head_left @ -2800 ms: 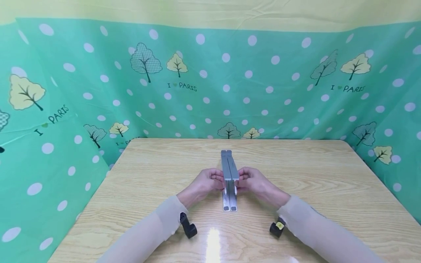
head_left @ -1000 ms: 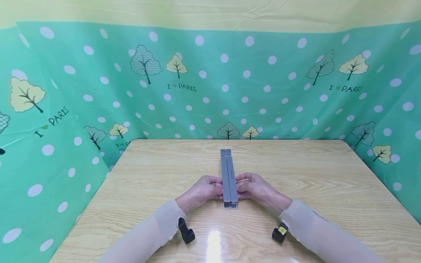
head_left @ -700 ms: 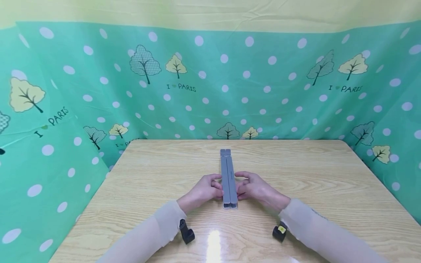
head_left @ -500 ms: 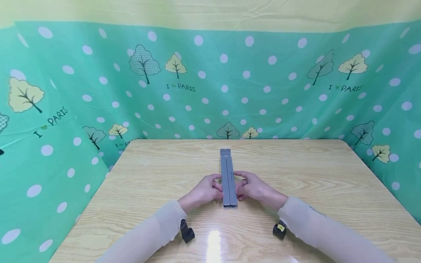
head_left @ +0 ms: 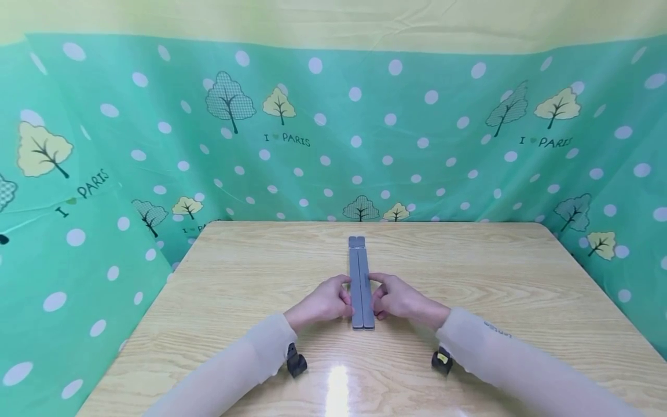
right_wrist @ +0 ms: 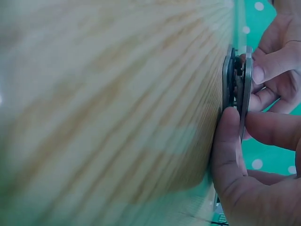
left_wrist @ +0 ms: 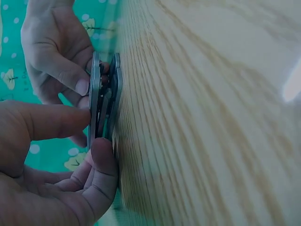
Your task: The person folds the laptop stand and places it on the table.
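Note:
A grey metal folding laptop stand [head_left: 362,289] lies lengthwise on the wooden table, its two long bars side by side and folded nearly flat. My left hand [head_left: 329,298] grips its left edge, index finger on the upper bar and thumb low by the base. Opposite it, my right hand [head_left: 400,296] holds the right edge in the same way. Seen edge-on in the left wrist view, the stand [left_wrist: 95,101] shows a narrow gap between upper and lower bars, with hinge parts inside. The right wrist view shows that gap in the stand [right_wrist: 246,89] too.
The wood-grain table [head_left: 469,260] spreads out around the stand. A green curtain [head_left: 333,145] with dots and trees hangs behind it and along both sides. Black wrist cameras [head_left: 296,361] hang under the sleeves.
The stand's upper bars, raised at the near end earlier, have come down onto the base. Both hands have lowered with them, and the right hand has shifted slightly inward.

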The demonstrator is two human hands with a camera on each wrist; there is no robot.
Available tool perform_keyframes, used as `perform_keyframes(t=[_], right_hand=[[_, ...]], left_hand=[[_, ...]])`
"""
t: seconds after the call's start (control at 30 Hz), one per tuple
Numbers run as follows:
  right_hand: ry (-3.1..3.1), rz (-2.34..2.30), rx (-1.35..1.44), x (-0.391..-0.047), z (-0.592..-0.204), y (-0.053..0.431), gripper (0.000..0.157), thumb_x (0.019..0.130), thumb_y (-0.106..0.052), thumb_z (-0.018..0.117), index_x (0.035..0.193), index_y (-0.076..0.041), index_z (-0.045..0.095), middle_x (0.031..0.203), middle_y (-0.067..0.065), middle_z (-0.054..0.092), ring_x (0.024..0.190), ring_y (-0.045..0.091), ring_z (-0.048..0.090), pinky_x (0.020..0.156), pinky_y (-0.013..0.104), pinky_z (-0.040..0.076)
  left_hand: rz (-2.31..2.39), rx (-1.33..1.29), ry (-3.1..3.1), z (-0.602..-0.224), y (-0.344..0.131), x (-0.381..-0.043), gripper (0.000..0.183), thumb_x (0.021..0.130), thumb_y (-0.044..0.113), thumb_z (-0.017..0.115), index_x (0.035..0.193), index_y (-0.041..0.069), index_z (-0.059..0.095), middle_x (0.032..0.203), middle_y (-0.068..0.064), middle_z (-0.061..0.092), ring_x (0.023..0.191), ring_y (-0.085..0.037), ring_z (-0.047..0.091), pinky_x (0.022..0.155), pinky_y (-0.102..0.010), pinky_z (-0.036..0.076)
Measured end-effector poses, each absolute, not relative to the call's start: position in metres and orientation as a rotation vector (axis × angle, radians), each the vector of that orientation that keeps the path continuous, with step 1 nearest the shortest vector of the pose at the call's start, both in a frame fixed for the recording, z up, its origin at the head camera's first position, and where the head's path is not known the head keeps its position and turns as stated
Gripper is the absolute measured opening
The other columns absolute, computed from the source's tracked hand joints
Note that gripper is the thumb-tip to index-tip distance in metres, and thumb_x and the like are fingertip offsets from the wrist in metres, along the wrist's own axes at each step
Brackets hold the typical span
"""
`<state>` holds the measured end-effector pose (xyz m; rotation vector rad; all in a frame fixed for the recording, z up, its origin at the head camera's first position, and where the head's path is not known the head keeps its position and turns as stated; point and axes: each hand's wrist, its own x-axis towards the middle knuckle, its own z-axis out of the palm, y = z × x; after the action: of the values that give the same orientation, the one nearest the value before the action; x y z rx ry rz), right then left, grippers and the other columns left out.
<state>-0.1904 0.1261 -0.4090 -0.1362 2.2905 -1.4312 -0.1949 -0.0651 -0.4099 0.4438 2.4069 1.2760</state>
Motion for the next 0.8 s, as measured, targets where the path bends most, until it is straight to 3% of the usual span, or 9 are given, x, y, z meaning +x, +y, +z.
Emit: perform_keyframes(t=[0.8], right_hand=[[2.443, -1.268, -0.229, -0.1960, -0.4043, 0.1248, 0.072, 0.081, 0.010, 0.062, 0.146, -0.001, 0.034, 0.085, 0.012, 0.058, 0.066, 0.020, 0.061, 0.058, 0.032, 0.056]], left_hand=[[1.029, 0.536, 2.544, -0.4056, -0.0661, -0.2015, 0.076, 0.075, 0.003, 0.076, 0.139, -0.007, 0.036, 0.076, -0.001, 0.061, 0.065, -0.013, 0.057, 0.057, -0.026, 0.048]])
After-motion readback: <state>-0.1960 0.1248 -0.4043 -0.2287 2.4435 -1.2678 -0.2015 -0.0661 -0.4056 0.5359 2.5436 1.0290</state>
